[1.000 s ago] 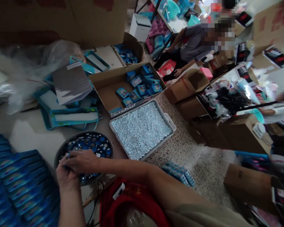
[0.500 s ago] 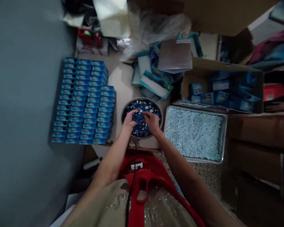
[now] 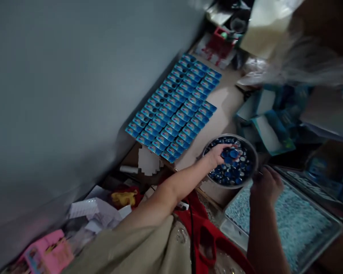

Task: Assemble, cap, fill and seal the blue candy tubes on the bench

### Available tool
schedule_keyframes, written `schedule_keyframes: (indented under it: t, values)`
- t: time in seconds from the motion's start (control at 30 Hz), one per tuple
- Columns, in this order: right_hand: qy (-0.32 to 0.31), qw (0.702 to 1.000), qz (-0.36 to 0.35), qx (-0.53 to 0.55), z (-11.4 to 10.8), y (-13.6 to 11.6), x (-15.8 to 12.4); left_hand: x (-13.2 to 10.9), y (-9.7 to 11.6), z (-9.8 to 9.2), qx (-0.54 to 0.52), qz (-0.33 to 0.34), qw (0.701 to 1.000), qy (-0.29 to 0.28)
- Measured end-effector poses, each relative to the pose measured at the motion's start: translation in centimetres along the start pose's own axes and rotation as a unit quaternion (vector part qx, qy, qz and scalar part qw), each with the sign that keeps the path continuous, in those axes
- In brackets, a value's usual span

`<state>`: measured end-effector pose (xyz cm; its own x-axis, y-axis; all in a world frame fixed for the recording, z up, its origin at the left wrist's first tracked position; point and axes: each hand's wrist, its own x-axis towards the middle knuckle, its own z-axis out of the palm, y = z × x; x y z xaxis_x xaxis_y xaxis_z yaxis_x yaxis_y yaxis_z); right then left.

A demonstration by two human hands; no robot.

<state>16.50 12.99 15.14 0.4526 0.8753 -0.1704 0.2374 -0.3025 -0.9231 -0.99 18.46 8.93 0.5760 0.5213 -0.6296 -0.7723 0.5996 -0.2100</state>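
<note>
Both my hands at the bowl of blue caps.

My left hand [image 3: 217, 155] pinches blue caps [image 3: 231, 153] inside the round metal bowl [image 3: 253, 152]; my right hand [image 3: 267, 184] curls loosely at its rim, grip unclear. Beside it sit a tray of pale pellets [image 3: 291, 220] and rows of blue boxes [image 3: 174, 110].

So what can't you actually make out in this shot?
- Right hand, head view: fingers curl away, so whether it holds anything is hidden.
- Printing on the blue boxes: too small.
- Tray of pale pellets: cut off by the bottom edge.
- Clutter at upper right: motion-blurred.
- Caps under the left hand in the bowl: covered.
</note>
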Motion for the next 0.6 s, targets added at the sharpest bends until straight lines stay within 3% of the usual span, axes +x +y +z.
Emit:
schedule_keyframes:
  t: [0.1,0.2,0.27,0.37,0.43,0.5,0.6]
  values:
    - [0.061,0.997,0.035,0.012,1.9,-1.9,-0.2,-2.1,1.1,-1.0,-0.022,-0.005,0.999,-0.038]
    - [0.083,0.996,0.034,0.016,6.7,-3.1,0.3,-6.3,3.1,-2.4,-0.06,0.036,0.996,-0.052]
    - [0.036,0.999,0.016,0.003,11.3,-3.8,0.5,-10.0,4.6,-3.4,-0.08,0.073,0.993,-0.047]
    - [-0.141,0.989,-0.029,-0.02,19.2,-5.6,-0.7,-16.1,6.5,-5.4,-0.101,0.148,0.983,-0.026]
    - [-0.281,0.955,-0.086,-0.041,24.8,-7.2,-2.7,-20.0,7.4,-7.1,-0.116,0.192,0.975,0.0]
    - [-0.386,0.898,-0.185,-0.098,30.1,-8.6,-5.6,-23.4,8.2,-9.2,-0.142,0.223,0.964,0.036]
    - [-0.501,0.751,-0.352,-0.248,36.9,-9.6,-10.5,-27.3,9.3,-12.3,-0.194,0.266,0.94,0.093]
